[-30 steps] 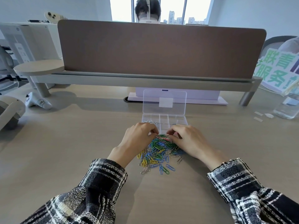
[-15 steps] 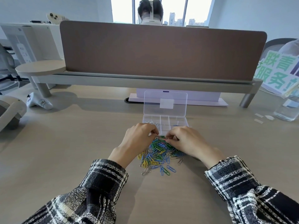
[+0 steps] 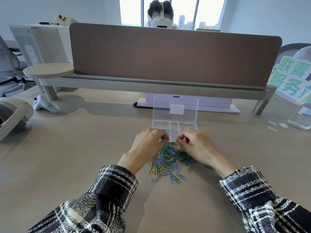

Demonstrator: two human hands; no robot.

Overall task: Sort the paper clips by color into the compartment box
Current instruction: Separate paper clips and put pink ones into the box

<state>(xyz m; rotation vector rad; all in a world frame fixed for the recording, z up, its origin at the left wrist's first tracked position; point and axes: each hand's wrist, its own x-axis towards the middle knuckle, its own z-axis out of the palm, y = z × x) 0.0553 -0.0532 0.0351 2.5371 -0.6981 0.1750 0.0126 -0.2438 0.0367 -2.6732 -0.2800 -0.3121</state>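
Note:
A pile of paper clips in blue, green, yellow, pink and silver lies on the desk in front of me. Just behind it stands a clear compartment box with its lid upright; silver clips show in its left compartment. My left hand hovers over the pile's left far edge, fingers curled, pinching a silver clip at its fingertips. My right hand is over the right far edge, its curled fingers pinching a pink clip. Both hands hide the box's near edge.
A brown divider panel on a grey shelf crosses the desk behind the box. A white controller and a headset lie at the left. A clear bottle and paper scraps sit at the right. Another person's head shows beyond the divider.
Both hands stayed at the pile's far edge, fingertips working close together. The right hand's fingers have drawn up slightly towards the box with a pink clip.

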